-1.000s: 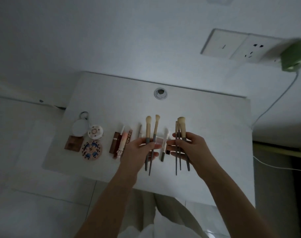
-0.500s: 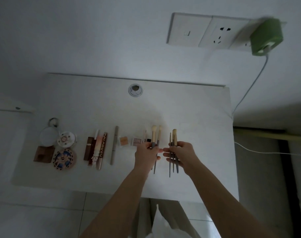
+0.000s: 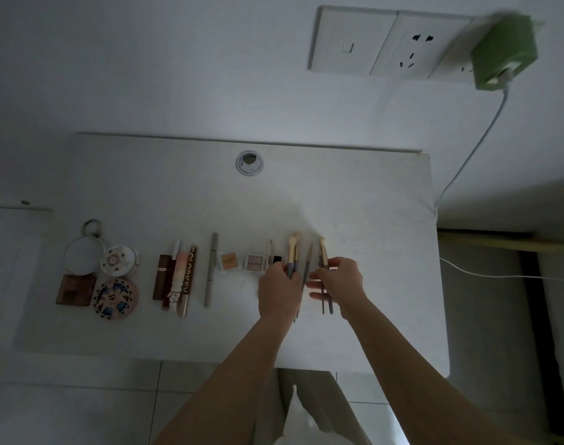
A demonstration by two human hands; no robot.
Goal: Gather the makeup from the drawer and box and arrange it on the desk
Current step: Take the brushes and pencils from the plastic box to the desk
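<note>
Brushes getting lined up at the end of the makeup row

The person's left hand (image 3: 279, 292) has its fingers curled round two brushes (image 3: 292, 252), and the right hand (image 3: 341, 282) pinches a second pair (image 3: 322, 253). Bristles point away, probably to match the lipsticks (image 3: 178, 277) and palettes (image 3: 242, 261) already lined up on the desk (image 3: 370, 203). Handles poke out below both palms. A thin brush (image 3: 308, 261) sits between the hands, can't tell if either holds it.
</note>
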